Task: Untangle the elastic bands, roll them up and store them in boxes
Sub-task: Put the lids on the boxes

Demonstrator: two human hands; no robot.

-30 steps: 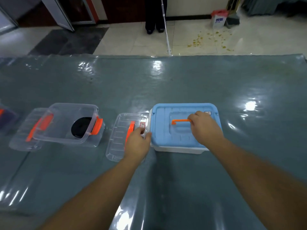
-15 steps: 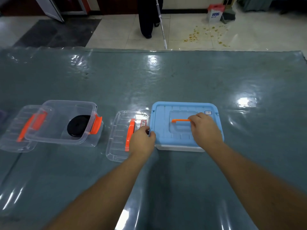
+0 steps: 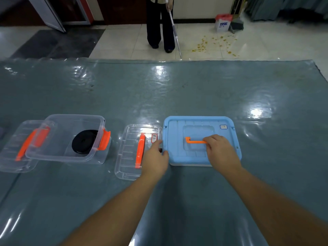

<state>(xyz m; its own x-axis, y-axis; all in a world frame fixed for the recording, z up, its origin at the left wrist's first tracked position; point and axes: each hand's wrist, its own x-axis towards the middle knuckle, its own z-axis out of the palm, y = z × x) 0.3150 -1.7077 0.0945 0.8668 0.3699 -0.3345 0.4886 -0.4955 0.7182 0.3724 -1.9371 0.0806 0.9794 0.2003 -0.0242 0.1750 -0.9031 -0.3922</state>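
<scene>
- Fingers of the right hand (image 3: 221,150) curl round the orange handle (image 3: 195,141) on the blue lid (image 3: 200,157); the left hand (image 3: 156,159) pinches the latch at that box's left edge, which I judge is being shut or opened.
- Head view: one rolled black elastic band (image 3: 83,143) lies in the open clear box (image 3: 71,139), its clear lid (image 3: 136,151) beside the blue box.
- No loose bands show; whether more remain I cannot tell.

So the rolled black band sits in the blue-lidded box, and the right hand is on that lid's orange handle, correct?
Not quite. The head view shows the rolled black band lying in the open clear box on the left, not in the blue-lidded box. The rest holds: the right hand is on that lid's orange handle.
</scene>
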